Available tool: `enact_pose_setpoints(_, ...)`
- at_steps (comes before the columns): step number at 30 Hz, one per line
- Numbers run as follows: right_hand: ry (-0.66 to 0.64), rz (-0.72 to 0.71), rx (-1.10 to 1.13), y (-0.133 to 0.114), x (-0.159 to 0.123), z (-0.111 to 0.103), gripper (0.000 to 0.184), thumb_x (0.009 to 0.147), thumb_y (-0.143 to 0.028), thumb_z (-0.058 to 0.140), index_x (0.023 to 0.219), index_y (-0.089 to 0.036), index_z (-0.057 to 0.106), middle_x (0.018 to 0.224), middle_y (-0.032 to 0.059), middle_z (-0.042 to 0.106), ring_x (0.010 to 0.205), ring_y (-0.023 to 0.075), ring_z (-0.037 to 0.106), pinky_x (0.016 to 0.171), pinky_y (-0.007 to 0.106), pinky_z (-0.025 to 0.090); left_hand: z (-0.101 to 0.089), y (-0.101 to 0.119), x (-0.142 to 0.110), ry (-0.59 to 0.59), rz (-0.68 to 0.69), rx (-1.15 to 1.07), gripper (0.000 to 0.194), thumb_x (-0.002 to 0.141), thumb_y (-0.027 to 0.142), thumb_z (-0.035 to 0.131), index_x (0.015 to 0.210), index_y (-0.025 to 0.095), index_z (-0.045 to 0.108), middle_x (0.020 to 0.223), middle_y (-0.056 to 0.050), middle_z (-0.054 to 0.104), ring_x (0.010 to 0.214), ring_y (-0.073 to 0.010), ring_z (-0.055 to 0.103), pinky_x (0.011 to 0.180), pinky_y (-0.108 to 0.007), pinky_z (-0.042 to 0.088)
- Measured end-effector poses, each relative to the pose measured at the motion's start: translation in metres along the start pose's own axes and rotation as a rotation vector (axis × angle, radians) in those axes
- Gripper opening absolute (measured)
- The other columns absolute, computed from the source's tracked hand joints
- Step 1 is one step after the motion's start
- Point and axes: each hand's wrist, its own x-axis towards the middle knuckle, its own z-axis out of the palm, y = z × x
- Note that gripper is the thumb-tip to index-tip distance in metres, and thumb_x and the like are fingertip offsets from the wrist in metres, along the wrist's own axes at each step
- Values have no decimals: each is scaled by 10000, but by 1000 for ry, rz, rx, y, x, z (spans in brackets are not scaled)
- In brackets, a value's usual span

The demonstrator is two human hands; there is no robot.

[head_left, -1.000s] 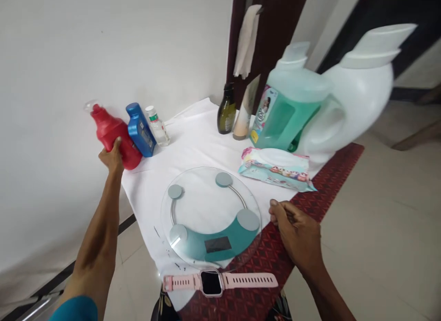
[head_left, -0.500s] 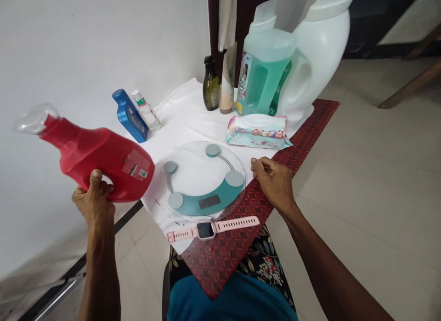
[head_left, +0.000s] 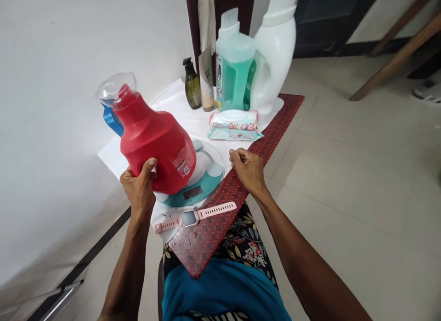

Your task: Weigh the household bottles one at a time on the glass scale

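My left hand [head_left: 140,185] is wrapped round the handle of a large red detergent bottle [head_left: 156,144] with a clear cap, holding it up and tilted over the left side of a round glass bathroom scale [head_left: 203,190]. The bottle hides part of the scale. My right hand [head_left: 248,170] rests at the table's right edge beside the scale, fingers curled into a loose fist with nothing visible in it. In front of the scale lies a pink-strapped smartwatch [head_left: 190,218].
Behind the scale lies a pack of wipes [head_left: 234,126]. At the back stand a dark pump bottle [head_left: 192,86], a tube [head_left: 206,84], a green liquid bottle [head_left: 236,72] and a white jug [head_left: 277,54]. A blue bottle [head_left: 112,120] is mostly hidden behind the red one. A wall borders the left.
My left hand has brought the red bottle rightward, from beside the table to over the scale's left part, now covering the small clear bottle. My right hand keeps its place by the edge. The view has shifted.
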Motion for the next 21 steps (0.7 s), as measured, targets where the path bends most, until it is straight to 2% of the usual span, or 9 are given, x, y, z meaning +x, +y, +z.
enact_pose_setpoints(4,-1,-3,14,0,0,-1,452,974,-565,533,664,-242,595,559,-6,584,525,158,519,608,328,376,9,-7,-3,0,24,18,535,534,439,937,580,226,448,498,85,379,453,-68,338,456,-246,329)
enact_pose_setpoints(7,4,-4,10,1,0,-2,454,975,-569,538,664,-243,593,565,-5,593,529,160,529,613,330,382,8,-14,-5,-17,63,59,554,582,475,938,589,225,443,501,80,385,465,-77,350,471,-251,344)
enact_pose_setpoints(10,9,5,5,1,-1,-2,456,978,-573,541,668,-243,598,576,-2,610,538,162,545,621,331,392,-4,-17,-4,-123,120,128,546,722,553,888,603,218,474,522,52,441,496,-109,438,516,-267,399)
enact_pose_setpoints(12,17,5,-2,1,-2,-2,462,983,-576,540,668,-244,596,584,1,619,545,164,555,628,332,397,-16,-13,1,-180,217,181,531,833,639,781,638,210,536,595,11,543,566,-146,541,570,-287,459)
enact_pose_setpoints(14,21,2,-7,1,-2,-2,465,990,-577,540,669,-245,595,591,1,622,551,165,558,634,334,399,-30,-5,12,-120,329,172,559,900,727,650,701,207,603,692,-29,629,649,-180,622,625,-313,508)
enact_pose_setpoints(18,17,6,-5,2,-2,-2,465,999,-575,542,679,-244,605,587,-6,611,539,160,542,625,333,391,-52,10,32,162,450,120,645,899,838,569,759,212,631,696,-24,606,643,-196,625,666,-359,523)
enact_pose_setpoints(21,14,5,-4,1,-3,-3,468,1002,-574,542,677,-243,605,584,-7,604,542,159,538,620,330,385,-54,12,33,204,457,155,634,889,847,578,796,221,621,724,-13,594,660,-197,612,703,-378,525)
